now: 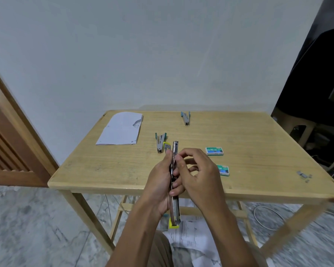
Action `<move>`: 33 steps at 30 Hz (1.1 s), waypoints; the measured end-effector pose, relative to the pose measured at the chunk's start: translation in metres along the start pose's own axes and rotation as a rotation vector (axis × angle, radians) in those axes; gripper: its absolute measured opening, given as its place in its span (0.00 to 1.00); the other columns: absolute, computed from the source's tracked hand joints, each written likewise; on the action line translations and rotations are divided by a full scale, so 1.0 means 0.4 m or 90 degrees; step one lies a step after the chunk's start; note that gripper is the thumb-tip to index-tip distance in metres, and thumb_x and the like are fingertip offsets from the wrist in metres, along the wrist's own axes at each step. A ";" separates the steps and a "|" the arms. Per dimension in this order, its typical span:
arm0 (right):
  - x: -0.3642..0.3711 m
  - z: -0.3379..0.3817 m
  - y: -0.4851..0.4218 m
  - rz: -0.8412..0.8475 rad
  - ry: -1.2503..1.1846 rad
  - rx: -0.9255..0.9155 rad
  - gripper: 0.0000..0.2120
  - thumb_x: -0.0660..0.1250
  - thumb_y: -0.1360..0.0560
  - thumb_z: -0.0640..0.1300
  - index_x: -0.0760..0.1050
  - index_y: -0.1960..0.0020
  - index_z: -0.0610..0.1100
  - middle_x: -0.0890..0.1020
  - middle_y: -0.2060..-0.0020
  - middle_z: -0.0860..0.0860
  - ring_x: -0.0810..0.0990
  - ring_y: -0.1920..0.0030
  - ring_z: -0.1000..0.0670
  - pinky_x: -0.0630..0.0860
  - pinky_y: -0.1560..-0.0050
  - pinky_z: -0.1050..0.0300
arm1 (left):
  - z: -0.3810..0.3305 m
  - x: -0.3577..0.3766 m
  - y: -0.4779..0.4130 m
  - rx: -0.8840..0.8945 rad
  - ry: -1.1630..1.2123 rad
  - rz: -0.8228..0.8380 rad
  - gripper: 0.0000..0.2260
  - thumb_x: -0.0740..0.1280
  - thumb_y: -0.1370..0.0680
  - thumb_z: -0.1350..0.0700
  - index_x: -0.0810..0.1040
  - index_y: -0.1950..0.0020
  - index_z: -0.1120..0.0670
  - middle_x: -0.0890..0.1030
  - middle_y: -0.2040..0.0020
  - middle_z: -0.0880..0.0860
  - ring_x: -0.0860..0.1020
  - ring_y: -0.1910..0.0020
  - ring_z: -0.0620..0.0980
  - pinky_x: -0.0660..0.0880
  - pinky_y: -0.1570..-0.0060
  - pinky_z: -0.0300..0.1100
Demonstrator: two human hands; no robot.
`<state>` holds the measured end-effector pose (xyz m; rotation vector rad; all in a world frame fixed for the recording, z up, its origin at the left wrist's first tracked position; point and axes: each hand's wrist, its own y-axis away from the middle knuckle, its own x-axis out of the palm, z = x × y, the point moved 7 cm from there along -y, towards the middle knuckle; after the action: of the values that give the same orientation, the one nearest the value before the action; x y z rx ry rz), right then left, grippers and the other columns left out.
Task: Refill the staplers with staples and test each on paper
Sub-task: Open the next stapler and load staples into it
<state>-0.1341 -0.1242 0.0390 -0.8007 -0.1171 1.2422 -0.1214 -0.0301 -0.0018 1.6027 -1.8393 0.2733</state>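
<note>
A yellow-trimmed metal stapler (175, 207) is swung wide open, end to end, above the table's front edge. My left hand (158, 182) grips its middle from the left. My right hand (197, 174) pinches the metal channel from the right with thumb and fingertips; whether staples are between them I cannot tell. Two grey and teal staplers lie on the wooden table (104, 170): one (160, 142) just beyond my hands, the other (185, 118) near the back edge. A stack of white paper (121, 129) lies at the back left.
Two green staple boxes sit right of my hands, one (214, 151) in full view and one (223, 170) partly behind my right hand. Loose staples (304, 175) lie near the right edge. Printed sheets (191, 237) rest on my lap. A wooden door (6, 143) stands left.
</note>
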 end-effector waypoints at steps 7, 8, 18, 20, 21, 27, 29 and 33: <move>-0.013 -0.008 0.005 -0.016 -0.035 0.011 0.01 0.68 0.23 0.47 0.77 0.51 0.51 0.81 0.61 0.57 0.83 0.60 0.54 0.79 0.52 0.50 | -0.005 0.010 0.007 0.004 -0.068 0.012 0.24 0.57 0.18 0.42 0.67 0.67 0.57 0.63 0.77 0.52 0.59 0.84 0.44 0.58 0.86 0.33; -0.013 -0.012 0.004 -0.012 -0.036 0.016 0.01 0.68 0.22 0.47 0.77 0.51 0.51 0.82 0.62 0.56 0.83 0.61 0.54 0.78 0.49 0.51 | -0.008 0.011 0.008 0.011 -0.078 0.011 0.24 0.57 0.18 0.43 0.67 0.67 0.57 0.63 0.77 0.52 0.59 0.84 0.44 0.57 0.86 0.33; -0.020 -0.037 0.012 -0.040 -0.242 0.168 0.05 0.70 0.24 0.38 0.77 0.58 0.43 0.82 0.68 0.48 0.83 0.68 0.50 0.80 0.59 0.57 | -0.008 0.023 0.007 0.042 -0.130 0.023 0.20 0.57 0.17 0.46 0.70 0.61 0.58 0.66 0.72 0.52 0.60 0.79 0.45 0.56 0.84 0.34; -0.018 -0.048 0.016 -0.054 -0.297 0.209 0.04 0.69 0.23 0.38 0.77 0.57 0.42 0.82 0.69 0.47 0.82 0.69 0.50 0.79 0.64 0.60 | -0.007 0.023 0.006 0.047 -0.146 0.027 0.19 0.57 0.16 0.46 0.70 0.61 0.58 0.66 0.72 0.51 0.59 0.79 0.44 0.55 0.82 0.34; -0.017 -0.052 0.018 -0.060 -0.318 0.226 0.04 0.69 0.23 0.38 0.77 0.57 0.42 0.82 0.69 0.48 0.82 0.70 0.50 0.78 0.66 0.60 | -0.007 0.023 0.006 0.050 -0.154 0.029 0.19 0.57 0.16 0.46 0.70 0.61 0.57 0.66 0.72 0.50 0.59 0.78 0.44 0.54 0.81 0.34; -0.023 -0.052 0.020 -0.071 -0.363 0.245 0.07 0.67 0.24 0.32 0.74 0.60 0.39 0.82 0.61 0.52 0.80 0.73 0.52 0.76 0.71 0.62 | 0.004 0.021 0.010 0.044 -0.173 0.034 0.17 0.57 0.16 0.46 0.68 0.59 0.57 0.67 0.72 0.50 0.59 0.77 0.45 0.52 0.79 0.36; -0.028 -0.048 0.018 -0.052 -0.344 0.234 0.06 0.68 0.24 0.32 0.75 0.59 0.38 0.82 0.60 0.51 0.81 0.73 0.52 0.77 0.69 0.63 | 0.002 0.022 0.012 0.044 -0.179 0.043 0.17 0.57 0.16 0.46 0.68 0.58 0.57 0.67 0.72 0.50 0.59 0.77 0.45 0.52 0.79 0.36; -0.036 -0.038 0.011 0.010 -0.278 0.203 0.05 0.69 0.24 0.34 0.77 0.58 0.40 0.84 0.63 0.51 0.83 0.70 0.52 0.78 0.65 0.65 | -0.002 0.016 0.012 0.034 -0.184 0.054 0.17 0.56 0.16 0.46 0.69 0.58 0.57 0.66 0.72 0.50 0.58 0.78 0.45 0.50 0.78 0.36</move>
<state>-0.1351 -0.1436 0.0301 -0.2478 -0.2588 1.3934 -0.1257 -0.0337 0.0040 1.6728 -2.1373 0.1330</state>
